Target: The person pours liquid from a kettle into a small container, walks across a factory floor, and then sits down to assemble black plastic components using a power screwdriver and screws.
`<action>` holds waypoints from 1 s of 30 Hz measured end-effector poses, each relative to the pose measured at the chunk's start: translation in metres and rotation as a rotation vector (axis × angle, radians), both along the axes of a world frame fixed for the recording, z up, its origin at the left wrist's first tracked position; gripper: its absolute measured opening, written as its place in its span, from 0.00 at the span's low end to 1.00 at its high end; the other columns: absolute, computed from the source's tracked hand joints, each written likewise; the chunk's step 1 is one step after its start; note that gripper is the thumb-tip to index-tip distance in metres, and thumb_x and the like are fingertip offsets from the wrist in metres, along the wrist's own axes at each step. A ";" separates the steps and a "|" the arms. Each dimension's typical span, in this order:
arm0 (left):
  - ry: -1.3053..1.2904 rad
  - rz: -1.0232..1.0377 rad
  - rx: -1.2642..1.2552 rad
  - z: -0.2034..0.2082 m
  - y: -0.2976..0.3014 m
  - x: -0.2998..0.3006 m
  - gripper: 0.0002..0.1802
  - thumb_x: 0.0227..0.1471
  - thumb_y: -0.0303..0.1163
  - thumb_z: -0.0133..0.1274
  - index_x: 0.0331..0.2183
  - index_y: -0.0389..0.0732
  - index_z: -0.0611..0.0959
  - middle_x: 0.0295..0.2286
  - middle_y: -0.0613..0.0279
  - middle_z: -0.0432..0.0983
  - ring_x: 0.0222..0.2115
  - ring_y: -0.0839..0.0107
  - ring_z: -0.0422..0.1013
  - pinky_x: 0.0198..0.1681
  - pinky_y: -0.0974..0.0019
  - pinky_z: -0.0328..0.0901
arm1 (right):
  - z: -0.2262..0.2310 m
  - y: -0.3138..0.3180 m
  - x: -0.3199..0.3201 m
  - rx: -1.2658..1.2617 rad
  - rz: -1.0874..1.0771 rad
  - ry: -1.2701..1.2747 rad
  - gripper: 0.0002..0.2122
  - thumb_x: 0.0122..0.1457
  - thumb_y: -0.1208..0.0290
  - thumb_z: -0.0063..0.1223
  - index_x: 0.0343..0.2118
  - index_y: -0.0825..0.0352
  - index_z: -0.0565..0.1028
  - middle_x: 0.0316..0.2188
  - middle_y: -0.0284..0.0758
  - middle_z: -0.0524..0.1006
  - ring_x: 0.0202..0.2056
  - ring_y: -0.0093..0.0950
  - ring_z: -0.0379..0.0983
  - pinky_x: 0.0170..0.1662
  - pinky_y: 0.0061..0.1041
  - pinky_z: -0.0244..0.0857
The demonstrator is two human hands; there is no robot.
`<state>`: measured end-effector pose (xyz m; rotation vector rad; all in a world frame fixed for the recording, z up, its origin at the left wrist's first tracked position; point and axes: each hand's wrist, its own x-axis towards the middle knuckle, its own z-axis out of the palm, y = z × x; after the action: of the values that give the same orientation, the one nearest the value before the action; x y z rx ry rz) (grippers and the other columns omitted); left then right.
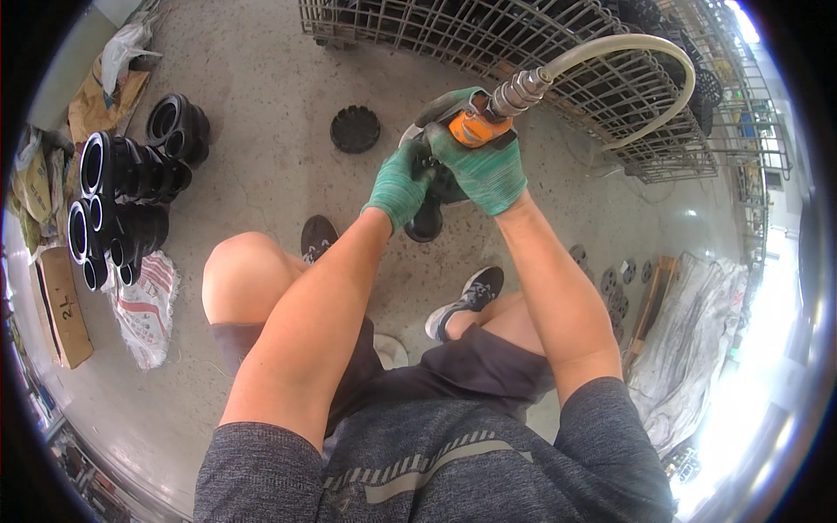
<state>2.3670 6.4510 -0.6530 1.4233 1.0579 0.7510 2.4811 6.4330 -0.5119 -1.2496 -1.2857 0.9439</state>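
Note:
Gloved in green, my right hand (485, 171) is closed around an orange air tool (478, 131). A metal coupling (520, 92) joins the tool to a pale, clear hose (632, 44). My left hand (403, 185), in a matching glove, is closed on a black pipe fitting (425, 223) just below the tool. The two hands meet over this fitting, and they hide most of it. The tool's working end is hidden behind my fingers.
A wire cage (523, 52) with black parts stands ahead and to the right. Black double-pipe fittings (131, 174) are stacked at left, near a cardboard box (63, 305) and sacks. A round black cap (355, 129) lies on the floor; white sheeting (689, 340) lies at right.

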 end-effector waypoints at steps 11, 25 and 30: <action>-0.023 -0.005 -0.035 0.006 -0.002 0.001 0.22 0.49 0.20 0.55 0.48 0.41 0.75 0.39 0.48 0.78 0.40 0.54 0.74 0.46 0.60 0.67 | 0.001 0.001 0.000 0.008 0.015 0.023 0.15 0.52 0.79 0.64 0.43 0.67 0.75 0.36 0.29 0.79 0.36 0.20 0.75 0.44 0.23 0.73; -0.052 0.001 -0.083 0.007 -0.003 0.002 0.23 0.51 0.19 0.51 0.51 0.42 0.73 0.39 0.52 0.77 0.38 0.60 0.72 0.47 0.65 0.65 | 0.003 0.000 -0.002 -0.003 0.007 -0.028 0.14 0.52 0.76 0.64 0.41 0.66 0.75 0.35 0.28 0.79 0.35 0.20 0.76 0.42 0.22 0.72; -0.004 -0.026 -0.055 0.000 0.000 -0.001 0.24 0.52 0.19 0.52 0.51 0.41 0.73 0.38 0.52 0.77 0.37 0.61 0.72 0.47 0.66 0.66 | 0.001 0.001 -0.002 0.012 0.008 -0.047 0.14 0.52 0.76 0.64 0.41 0.66 0.75 0.35 0.28 0.79 0.35 0.19 0.76 0.42 0.21 0.72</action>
<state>2.3661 6.4510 -0.6532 1.3860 1.0476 0.7007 2.4795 6.4338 -0.5113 -1.2652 -1.3319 0.9163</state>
